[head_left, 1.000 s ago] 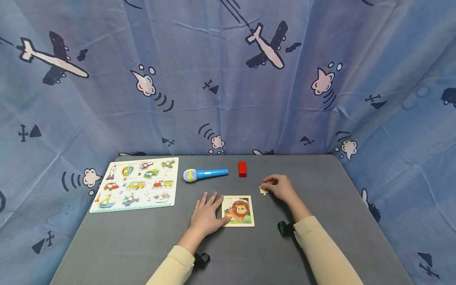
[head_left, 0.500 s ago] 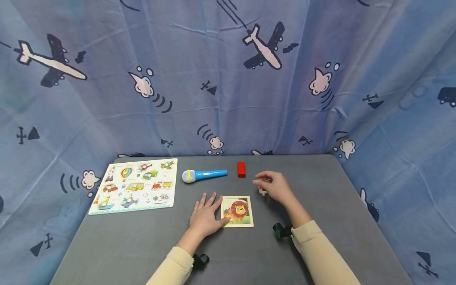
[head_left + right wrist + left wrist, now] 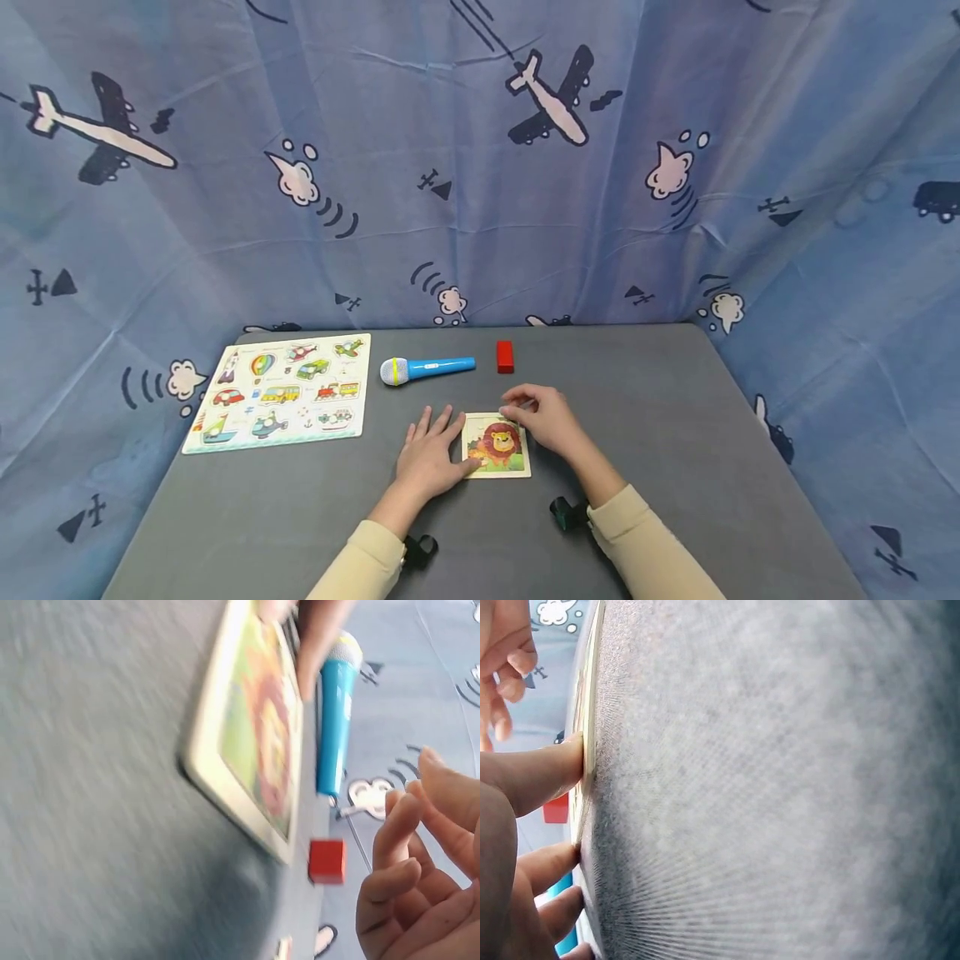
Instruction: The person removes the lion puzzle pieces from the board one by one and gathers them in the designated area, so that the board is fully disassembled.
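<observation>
A small square lion jigsaw puzzle (image 3: 501, 446) in a pale wooden frame lies flat on the grey table. My left hand (image 3: 431, 458) rests at its left side with fingers spread. Its thumb (image 3: 551, 769) presses on the puzzle's edge in the left wrist view. Above the puzzle's upper right corner is my right hand (image 3: 543, 417), its thumb and index fingertips close together and the other fingers curled. Whether those fingertips pinch a piece is too small to tell. A pale loose puzzle piece (image 3: 283, 948) shows at the bottom of the right wrist view.
A picture board of vehicles (image 3: 281, 392) lies at the left. Behind the lion puzzle are a blue toy microphone (image 3: 427, 369) and a red block (image 3: 505, 357). The grey table (image 3: 660, 400) ends at a blue printed curtain (image 3: 420, 150).
My right hand has lifted off the loose puzzle piece at the right and moved left and nearer, to the lion puzzle's upper right corner. The left hand keeps its place on the puzzle.
</observation>
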Available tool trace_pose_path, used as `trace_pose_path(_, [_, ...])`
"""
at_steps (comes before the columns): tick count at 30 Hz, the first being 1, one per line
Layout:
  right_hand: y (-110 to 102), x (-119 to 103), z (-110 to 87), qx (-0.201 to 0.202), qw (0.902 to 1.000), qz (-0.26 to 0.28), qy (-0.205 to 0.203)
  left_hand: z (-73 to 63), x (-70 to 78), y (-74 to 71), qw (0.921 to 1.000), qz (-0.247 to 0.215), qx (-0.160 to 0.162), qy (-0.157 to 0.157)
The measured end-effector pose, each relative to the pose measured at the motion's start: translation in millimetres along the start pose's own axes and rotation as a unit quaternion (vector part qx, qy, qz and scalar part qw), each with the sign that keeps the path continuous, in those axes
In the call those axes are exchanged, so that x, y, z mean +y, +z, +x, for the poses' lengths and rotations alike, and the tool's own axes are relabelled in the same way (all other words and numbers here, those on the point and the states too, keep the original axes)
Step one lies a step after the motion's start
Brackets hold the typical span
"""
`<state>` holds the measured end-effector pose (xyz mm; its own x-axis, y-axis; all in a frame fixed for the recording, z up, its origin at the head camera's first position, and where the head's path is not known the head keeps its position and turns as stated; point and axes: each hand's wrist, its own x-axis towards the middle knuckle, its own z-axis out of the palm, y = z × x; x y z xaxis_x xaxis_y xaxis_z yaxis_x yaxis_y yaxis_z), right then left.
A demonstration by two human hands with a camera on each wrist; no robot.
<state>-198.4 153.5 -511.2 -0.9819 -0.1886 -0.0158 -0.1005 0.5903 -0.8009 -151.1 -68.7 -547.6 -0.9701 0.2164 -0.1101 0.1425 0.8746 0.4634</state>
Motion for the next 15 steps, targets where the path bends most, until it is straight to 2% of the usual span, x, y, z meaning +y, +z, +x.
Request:
trace_pose_path(9, [31.5, 0.8, 3.6, -0.061, 0.9942, -0.086, -0.023, 0.4, -1.9, 2.0, 0.9999, 0.013, 0.003, 0.006])
trace_pose_path(15, [40.5, 2.2, 7.7, -0.078, 0.9927, -0.09, -0.019, -0.9, -2.4, 0.3, 0.9999, 0.007, 0.003, 0.007])
